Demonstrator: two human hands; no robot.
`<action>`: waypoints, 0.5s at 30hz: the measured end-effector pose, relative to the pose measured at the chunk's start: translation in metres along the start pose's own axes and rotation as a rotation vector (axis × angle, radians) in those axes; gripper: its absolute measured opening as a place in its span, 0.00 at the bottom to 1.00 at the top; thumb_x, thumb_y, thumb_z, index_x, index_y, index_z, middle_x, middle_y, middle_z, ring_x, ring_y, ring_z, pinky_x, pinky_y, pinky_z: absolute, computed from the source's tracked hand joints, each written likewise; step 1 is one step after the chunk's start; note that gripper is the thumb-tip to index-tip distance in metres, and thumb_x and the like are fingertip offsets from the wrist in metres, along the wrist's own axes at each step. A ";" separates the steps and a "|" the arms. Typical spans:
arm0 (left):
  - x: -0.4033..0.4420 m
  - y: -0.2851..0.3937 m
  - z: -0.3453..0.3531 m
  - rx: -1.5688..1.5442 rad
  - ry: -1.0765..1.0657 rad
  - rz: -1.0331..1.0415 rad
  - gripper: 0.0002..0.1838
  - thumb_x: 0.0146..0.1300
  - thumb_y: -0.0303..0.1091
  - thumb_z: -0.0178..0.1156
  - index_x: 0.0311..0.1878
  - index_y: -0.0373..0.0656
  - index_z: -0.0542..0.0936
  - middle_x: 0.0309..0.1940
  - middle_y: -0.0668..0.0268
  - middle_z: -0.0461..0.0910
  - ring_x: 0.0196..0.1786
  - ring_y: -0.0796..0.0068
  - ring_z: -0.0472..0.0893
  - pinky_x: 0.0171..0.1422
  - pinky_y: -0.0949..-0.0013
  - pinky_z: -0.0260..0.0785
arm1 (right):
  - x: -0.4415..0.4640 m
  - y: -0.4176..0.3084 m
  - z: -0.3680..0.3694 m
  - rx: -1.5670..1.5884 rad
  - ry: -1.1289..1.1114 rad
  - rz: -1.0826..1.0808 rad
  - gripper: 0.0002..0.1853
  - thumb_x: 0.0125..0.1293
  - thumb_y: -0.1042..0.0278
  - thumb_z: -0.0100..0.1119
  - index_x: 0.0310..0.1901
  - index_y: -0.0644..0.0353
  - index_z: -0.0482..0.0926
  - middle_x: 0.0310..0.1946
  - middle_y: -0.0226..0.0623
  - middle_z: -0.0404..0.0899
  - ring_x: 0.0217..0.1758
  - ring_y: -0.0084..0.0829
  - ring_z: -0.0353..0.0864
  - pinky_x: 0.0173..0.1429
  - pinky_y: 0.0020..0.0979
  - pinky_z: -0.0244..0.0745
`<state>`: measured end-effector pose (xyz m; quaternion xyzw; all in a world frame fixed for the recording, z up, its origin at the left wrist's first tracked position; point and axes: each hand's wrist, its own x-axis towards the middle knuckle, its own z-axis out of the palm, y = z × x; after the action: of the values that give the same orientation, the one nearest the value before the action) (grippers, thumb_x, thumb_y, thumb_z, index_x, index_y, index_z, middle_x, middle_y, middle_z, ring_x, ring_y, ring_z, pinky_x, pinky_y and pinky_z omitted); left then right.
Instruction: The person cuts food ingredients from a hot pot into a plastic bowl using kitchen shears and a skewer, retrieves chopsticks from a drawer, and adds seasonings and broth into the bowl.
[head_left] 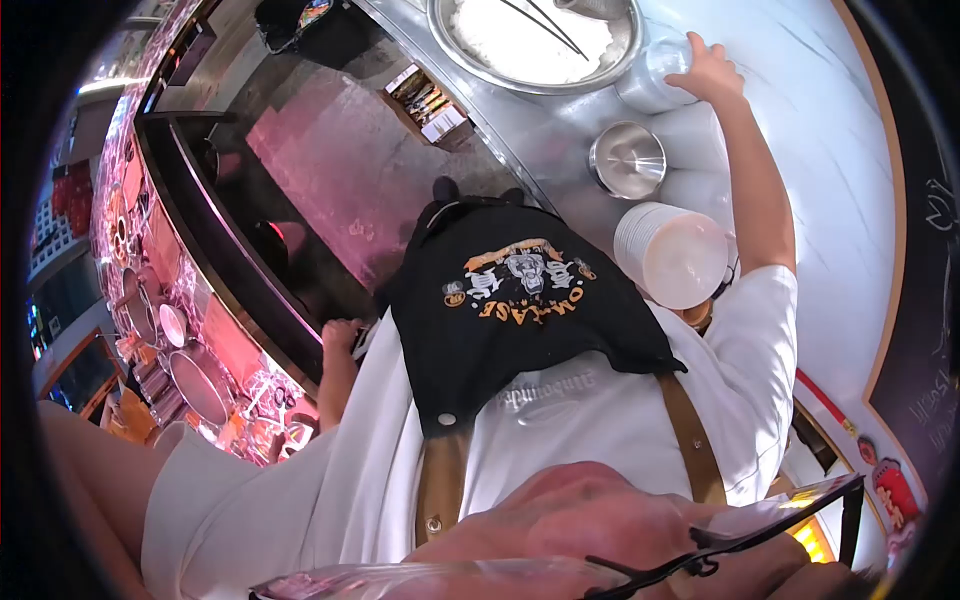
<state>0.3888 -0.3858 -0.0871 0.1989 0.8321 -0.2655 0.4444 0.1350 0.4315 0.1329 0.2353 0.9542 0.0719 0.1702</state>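
Observation:
My right hand (712, 72) reaches to the upper right, fingers spread. Its thumb lies against a stack of clear plastic containers (655, 78); whether they are gripped does not show. Beside that stack stands a large steel bowl (436, 32) of white food, with dark chopsticks (545, 28) lying across it. A small steel bowl (628, 160) and a stack of white bowls (685, 260) sit nearer my body. At the left, my left hand (344, 333) is closed low beside my apron (525, 290), by the dark counter edge. What it holds, if anything, is hidden.
More white stacked containers (690, 135) stand under my right forearm. An open cardboard box (428, 105) and a black bin bag (310, 30) are on the floor. Pans and utensils (200, 385) crowd the left side. A chalkboard (925, 330) borders the right.

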 end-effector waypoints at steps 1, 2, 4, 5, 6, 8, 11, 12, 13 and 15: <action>0.010 -0.012 0.007 -0.016 0.048 0.049 0.15 0.72 0.43 0.52 0.56 0.65 0.83 0.47 0.65 0.87 0.53 0.60 0.86 0.58 0.61 0.77 | -0.006 0.002 -0.006 0.021 0.029 0.002 0.55 0.50 0.37 0.73 0.79 0.35 0.55 0.70 0.49 0.65 0.68 0.57 0.74 0.66 0.57 0.73; 0.018 -0.028 0.012 -0.037 0.096 0.107 0.14 0.71 0.43 0.53 0.56 0.65 0.83 0.46 0.65 0.87 0.53 0.61 0.86 0.58 0.61 0.77 | -0.009 0.005 -0.004 0.045 0.050 -0.007 0.54 0.51 0.37 0.73 0.78 0.37 0.56 0.70 0.50 0.66 0.68 0.56 0.74 0.66 0.57 0.73; 0.045 -0.058 0.025 -0.105 0.207 0.176 0.14 0.71 0.44 0.54 0.54 0.63 0.84 0.46 0.66 0.88 0.52 0.65 0.86 0.58 0.60 0.76 | -0.003 0.016 -0.002 0.083 0.125 -0.030 0.53 0.52 0.37 0.73 0.78 0.40 0.58 0.70 0.52 0.66 0.68 0.55 0.75 0.66 0.57 0.72; 0.054 -0.068 0.021 -0.096 0.214 0.152 0.14 0.70 0.44 0.54 0.54 0.63 0.84 0.46 0.66 0.88 0.52 0.65 0.86 0.57 0.59 0.77 | -0.004 0.016 -0.005 0.087 0.156 -0.022 0.53 0.52 0.37 0.73 0.78 0.41 0.58 0.70 0.53 0.66 0.68 0.55 0.75 0.66 0.56 0.73; 0.062 -0.075 0.012 -0.068 0.174 0.121 0.14 0.71 0.44 0.54 0.54 0.64 0.84 0.46 0.66 0.88 0.52 0.65 0.86 0.56 0.58 0.78 | -0.011 0.016 -0.008 0.093 0.174 -0.022 0.54 0.51 0.36 0.73 0.78 0.41 0.58 0.70 0.53 0.67 0.68 0.56 0.75 0.66 0.56 0.73; 0.070 -0.100 0.005 -0.104 0.119 0.137 0.15 0.71 0.44 0.52 0.55 0.65 0.84 0.48 0.66 0.87 0.53 0.64 0.86 0.55 0.57 0.79 | -0.026 0.020 -0.018 0.222 0.253 -0.060 0.55 0.50 0.38 0.74 0.78 0.46 0.58 0.70 0.55 0.67 0.69 0.56 0.74 0.68 0.54 0.72; 0.077 -0.128 -0.005 -0.243 0.163 0.165 0.16 0.71 0.41 0.52 0.58 0.64 0.83 0.48 0.68 0.87 0.53 0.62 0.86 0.53 0.56 0.79 | -0.048 0.016 -0.032 0.372 0.465 -0.198 0.55 0.50 0.44 0.78 0.77 0.54 0.59 0.70 0.57 0.65 0.71 0.56 0.70 0.71 0.49 0.70; 0.093 -0.142 -0.016 -0.256 0.194 0.183 0.17 0.70 0.40 0.52 0.59 0.64 0.83 0.47 0.69 0.87 0.53 0.61 0.86 0.53 0.56 0.80 | -0.066 0.001 -0.054 0.468 0.472 -0.163 0.55 0.50 0.47 0.79 0.76 0.57 0.59 0.70 0.57 0.65 0.72 0.56 0.69 0.72 0.47 0.69; 0.109 -0.162 -0.031 -0.280 0.219 0.198 0.18 0.70 0.39 0.52 0.60 0.63 0.82 0.48 0.69 0.87 0.52 0.62 0.86 0.53 0.57 0.79 | -0.072 -0.017 -0.065 0.535 0.531 -0.239 0.54 0.51 0.49 0.79 0.76 0.57 0.59 0.70 0.57 0.65 0.72 0.55 0.69 0.72 0.46 0.69; 0.135 -0.189 -0.021 -0.331 0.228 0.266 0.20 0.71 0.36 0.51 0.63 0.61 0.80 0.49 0.70 0.87 0.51 0.64 0.86 0.54 0.59 0.79 | -0.100 -0.052 -0.075 0.641 0.599 -0.381 0.54 0.51 0.52 0.80 0.76 0.58 0.59 0.69 0.56 0.65 0.73 0.52 0.69 0.72 0.45 0.69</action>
<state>0.1972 -0.5076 -0.1417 0.2598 0.8755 -0.0403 0.4054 0.1689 0.3346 0.2207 0.0658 0.9615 -0.1939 -0.1832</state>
